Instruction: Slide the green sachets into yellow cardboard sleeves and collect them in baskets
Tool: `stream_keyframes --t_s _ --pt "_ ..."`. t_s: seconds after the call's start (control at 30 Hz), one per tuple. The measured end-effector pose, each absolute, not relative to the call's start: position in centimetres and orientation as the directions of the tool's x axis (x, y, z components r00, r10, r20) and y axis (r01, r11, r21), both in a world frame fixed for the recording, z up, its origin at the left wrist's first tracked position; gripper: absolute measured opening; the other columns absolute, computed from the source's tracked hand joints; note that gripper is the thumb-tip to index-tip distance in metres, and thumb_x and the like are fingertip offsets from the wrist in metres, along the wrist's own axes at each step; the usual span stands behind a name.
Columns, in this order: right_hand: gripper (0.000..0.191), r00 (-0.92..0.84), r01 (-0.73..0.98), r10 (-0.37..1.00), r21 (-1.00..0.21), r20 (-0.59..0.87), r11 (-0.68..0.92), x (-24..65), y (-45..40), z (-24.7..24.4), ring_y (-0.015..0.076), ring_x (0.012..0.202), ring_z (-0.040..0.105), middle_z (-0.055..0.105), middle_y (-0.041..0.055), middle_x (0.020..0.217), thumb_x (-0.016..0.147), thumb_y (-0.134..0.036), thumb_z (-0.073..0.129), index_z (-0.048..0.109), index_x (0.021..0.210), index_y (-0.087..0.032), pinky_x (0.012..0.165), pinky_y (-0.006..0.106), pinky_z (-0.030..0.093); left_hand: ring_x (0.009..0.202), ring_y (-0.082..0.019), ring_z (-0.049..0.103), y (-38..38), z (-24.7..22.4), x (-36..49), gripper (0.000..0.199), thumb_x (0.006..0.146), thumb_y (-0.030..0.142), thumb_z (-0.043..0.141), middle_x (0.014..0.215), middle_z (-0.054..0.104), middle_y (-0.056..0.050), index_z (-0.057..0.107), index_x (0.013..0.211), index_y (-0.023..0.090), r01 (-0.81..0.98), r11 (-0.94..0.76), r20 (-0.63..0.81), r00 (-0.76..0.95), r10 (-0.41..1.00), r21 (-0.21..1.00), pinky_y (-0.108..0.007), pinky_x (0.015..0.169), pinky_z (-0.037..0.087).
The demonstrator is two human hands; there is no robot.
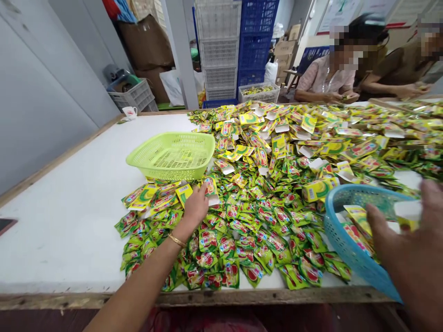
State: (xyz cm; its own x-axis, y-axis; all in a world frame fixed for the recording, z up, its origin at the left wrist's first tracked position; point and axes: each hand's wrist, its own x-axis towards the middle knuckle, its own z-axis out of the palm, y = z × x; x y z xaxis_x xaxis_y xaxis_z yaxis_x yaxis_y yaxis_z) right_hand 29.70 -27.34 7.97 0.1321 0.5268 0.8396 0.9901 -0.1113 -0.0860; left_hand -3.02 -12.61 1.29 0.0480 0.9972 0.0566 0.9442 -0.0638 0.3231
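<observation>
My left hand (pixel 196 205), with a gold bracelet at the wrist, is closed at the fingertips on a small yellow carton (pixel 210 185) whose white flap hangs out. Around and below it lie many green foil sachets (pixel 226 246) printed with red fruit. More yellow cartons (pixel 143 197) rest just left of the fingers. At the right edge, blurred, my right hand (pixel 408 249) is over a blue basket (pixel 360 191), thumb and fingers spread apart. Several cartons (pixel 358 219) lie inside this basket, and one with a white flap shows between thumb and fingers.
A light green basket (pixel 173 173) stands beyond my left hand. Yellow cartons (pixel 278 145) are heaped across the table's far side. A white cup (pixel 130 113) stands at the far left corner. Two people (pixel 327 76) sit opposite at right. Stacked crates (pixel 221 50) rise behind the table.
</observation>
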Motion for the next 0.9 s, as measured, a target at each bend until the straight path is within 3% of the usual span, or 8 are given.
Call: stream_keyframes --t_s 0.13,0.27,0.37,0.47,0.57,0.63,0.8,0.9 --pt "0.058 -0.108 0.974 0.680 -0.059 0.725 0.217 23.0 -26.2 5.0 0.0272 0.122 0.047 0.050 0.0128 0.133 0.088 -0.031 0.052 0.033 0.142 -0.020 0.097 0.046 0.041 0.108 -0.022 0.059 -14.0 1.5 -2.4 0.049 0.080 0.004 0.041 0.122 0.062 -0.008 0.057 0.124 0.020 0.861 -0.186 0.165 0.122 0.979 0.472 -0.034 0.096 0.044" --pt "0.064 -0.341 0.910 0.789 -0.031 0.512 0.414 18.6 -25.3 0.8 0.0276 0.127 0.040 0.047 0.0123 0.137 0.083 -0.025 0.051 0.028 0.143 -0.018 0.106 0.052 0.024 0.089 -0.016 0.065 -17.0 2.7 -0.3 0.038 0.074 0.005 0.049 0.099 0.072 0.001 0.070 0.099 0.023 0.611 -0.400 0.031 0.523 0.852 0.684 -0.026 0.085 0.048" --pt "0.077 -0.396 0.889 0.834 -0.068 0.384 0.453 18.4 -25.5 -1.5 0.0250 0.108 0.052 0.061 0.0103 0.115 0.071 -0.013 0.051 0.025 0.144 -0.017 0.103 0.050 0.026 0.080 -0.015 0.065 -17.1 2.9 0.7 0.031 0.076 0.008 0.048 0.089 0.073 0.002 0.072 0.091 0.021 0.476 -0.443 -0.091 0.753 0.652 0.760 -0.023 0.077 0.049" --pt "0.084 -0.322 0.921 0.874 -0.093 0.363 0.378 19.0 -26.0 -2.7 0.0222 0.090 0.055 0.061 0.0070 0.098 0.064 -0.007 0.048 0.025 0.144 -0.018 0.090 0.041 0.039 0.090 -0.017 0.064 -14.0 2.9 1.6 0.029 0.084 0.016 0.044 0.097 0.072 -0.002 0.071 0.096 0.019 0.627 -0.419 -0.089 0.617 0.782 0.657 -0.025 0.083 0.047" --pt "0.082 -0.194 0.953 0.897 -0.140 0.398 0.268 18.8 -26.3 -3.2 0.0233 0.093 0.052 0.058 0.0081 0.103 0.064 -0.008 0.050 0.027 0.143 -0.018 0.079 0.036 0.043 0.107 -0.020 0.058 -9.7 2.6 3.5 0.028 0.087 0.021 0.046 0.112 0.067 -0.008 0.068 0.104 0.018 0.768 -0.379 0.027 0.428 0.903 0.515 -0.029 0.097 0.040" --pt "0.080 -0.133 0.963 0.903 -0.162 0.409 0.215 18.3 -26.3 -3.5 0.0243 0.095 0.052 0.057 0.0089 0.105 0.067 -0.012 0.053 0.028 0.143 -0.017 0.077 0.036 0.043 0.110 -0.023 0.056 -7.5 2.0 5.3 0.029 0.086 0.023 0.050 0.114 0.064 -0.012 0.065 0.110 0.016 0.791 -0.351 0.030 0.390 0.921 0.501 -0.032 0.098 0.039" --pt "0.072 -0.136 0.958 0.895 -0.173 0.424 0.228 17.4 -26.3 -4.2 0.0241 0.094 0.052 0.058 0.0089 0.102 0.078 -0.031 0.058 0.028 0.143 -0.018 0.079 0.038 0.041 0.101 -0.030 0.057 -5.2 0.2 8.3 0.030 0.074 0.016 0.062 0.103 0.064 -0.020 0.063 0.103 0.007 0.828 -0.186 -0.016 0.229 0.973 0.529 -0.037 0.085 0.043" --pt "0.073 -0.160 0.951 0.897 -0.181 0.411 0.252 17.4 -26.4 -4.3 0.0240 0.093 0.052 0.059 0.0091 0.101 0.080 -0.043 0.058 0.029 0.143 -0.018 0.079 0.038 0.040 0.080 -0.023 0.060 -5.2 0.5 7.6 0.014 0.072 0.015 0.060 0.080 0.065 -0.011 0.065 0.084 0.009 0.789 -0.150 -0.044 0.219 0.975 0.595 -0.031 0.070 0.044"
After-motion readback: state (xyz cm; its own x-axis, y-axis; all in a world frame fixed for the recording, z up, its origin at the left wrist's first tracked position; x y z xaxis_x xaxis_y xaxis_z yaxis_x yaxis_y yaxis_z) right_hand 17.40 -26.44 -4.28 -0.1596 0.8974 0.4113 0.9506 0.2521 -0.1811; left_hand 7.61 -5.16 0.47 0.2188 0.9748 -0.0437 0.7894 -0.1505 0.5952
